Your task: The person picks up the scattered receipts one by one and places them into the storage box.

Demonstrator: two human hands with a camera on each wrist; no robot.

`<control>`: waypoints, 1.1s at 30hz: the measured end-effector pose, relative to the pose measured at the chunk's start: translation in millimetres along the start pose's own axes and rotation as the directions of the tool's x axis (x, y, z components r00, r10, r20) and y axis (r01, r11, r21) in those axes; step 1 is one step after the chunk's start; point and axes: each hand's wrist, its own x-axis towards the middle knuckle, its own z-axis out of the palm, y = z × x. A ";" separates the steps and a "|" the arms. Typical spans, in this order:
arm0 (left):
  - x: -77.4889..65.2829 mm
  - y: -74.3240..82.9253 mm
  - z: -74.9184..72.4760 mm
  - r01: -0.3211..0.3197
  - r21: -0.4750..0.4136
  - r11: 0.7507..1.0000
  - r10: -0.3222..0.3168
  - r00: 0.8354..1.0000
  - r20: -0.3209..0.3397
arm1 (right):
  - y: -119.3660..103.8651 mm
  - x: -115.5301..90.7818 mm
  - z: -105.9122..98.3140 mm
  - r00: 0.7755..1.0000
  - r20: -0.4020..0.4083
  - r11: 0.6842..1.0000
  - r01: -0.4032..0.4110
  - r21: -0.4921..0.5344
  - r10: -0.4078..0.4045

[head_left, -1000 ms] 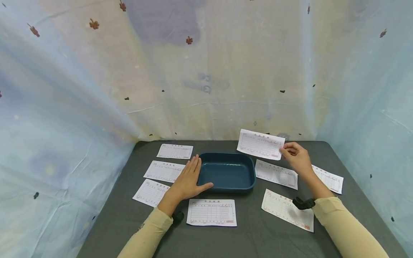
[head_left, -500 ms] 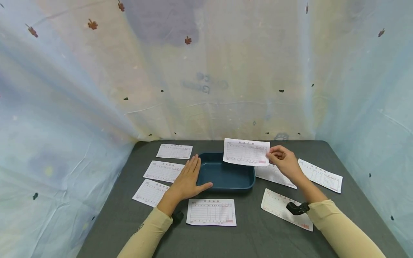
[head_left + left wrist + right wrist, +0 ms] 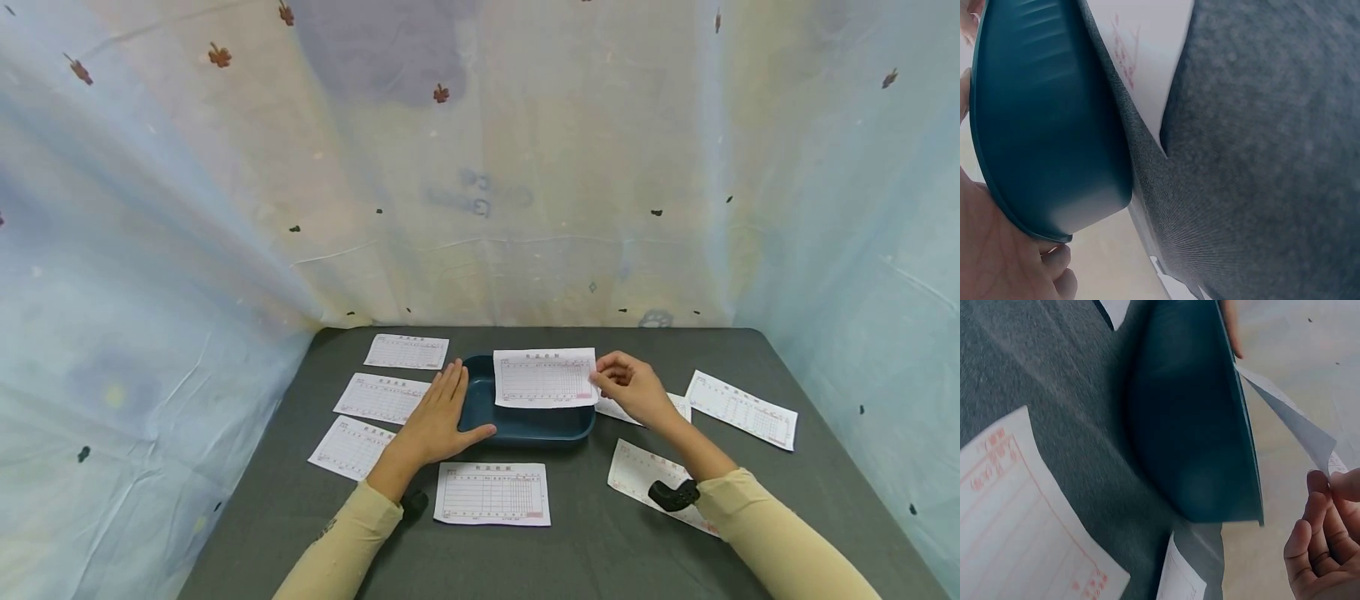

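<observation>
A printed form slip (image 3: pixel 543 379) hangs over the dark teal tray (image 3: pixel 525 425), its right edge pinched between the thumb and fingers of my right hand (image 3: pixel 633 389). In the right wrist view the slip (image 3: pixel 1297 422) appears edge-on above the tray's rim, bent near the fingertips. My left hand (image 3: pixel 433 421) rests on the tray's left rim with straight fingers and the thumb spread toward the front side. The left wrist view has that palm (image 3: pixel 991 244) against the rim, with some fingertips beyond it. The slip covers much of the tray's inside.
Left of the tray lie three form slips, one of them a back slip (image 3: pixel 407 352). Another slip (image 3: pixel 492 494) lies in front. To the right are a far-right slip (image 3: pixel 742 410), a red-printed slip (image 3: pixel 648 475) and a partly hidden slip (image 3: pixel 681 406). A patterned curtain (image 3: pixel 480 167) encloses the grey table.
My right hand has carried the slip leftward and down, from behind the tray's right corner to over the tray. The left hand has stayed on the rim.
</observation>
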 end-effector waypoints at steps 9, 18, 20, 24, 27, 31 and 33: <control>0.0 -0.9 1.2 -0.003 0.003 1.000 0.003 1.000 -0.009 | -4.4 3.0 20.2 1.000 0.006 0.998 0.017 -0.053 -0.017; -0.4 -0.8 -0.2 -0.010 0.001 1.000 0.010 1.000 -0.001 | -4.6 5.4 35.5 0.999 0.037 0.997 0.003 -0.078 0.000; -0.5 -0.4 -1.3 -0.016 -0.001 1.000 0.016 1.000 -0.006 | -5.7 5.2 37.6 0.999 0.046 0.997 -0.005 -0.071 0.009; -1.0 0.0 -2.1 -0.018 0.006 1.000 0.018 1.000 -0.004 | -6.1 5.3 40.8 0.998 0.058 0.997 0.005 -0.077 -0.001; -1.4 0.3 -1.9 -0.014 0.005 1.000 0.014 1.000 -0.003 | -5.2 5.2 42.4 0.998 0.069 0.996 0.008 -0.091 -0.001; -1.6 0.3 -1.4 -0.013 0.004 1.000 0.013 1.000 -0.007 | -5.3 4.7 43.9 0.997 0.079 0.995 0.011 -0.098 -0.003; -1.8 0.8 -1.8 -0.009 0.003 1.000 0.009 1.000 -0.008 | -5.7 4.4 44.3 0.997 0.083 0.995 0.009 -0.102 0.000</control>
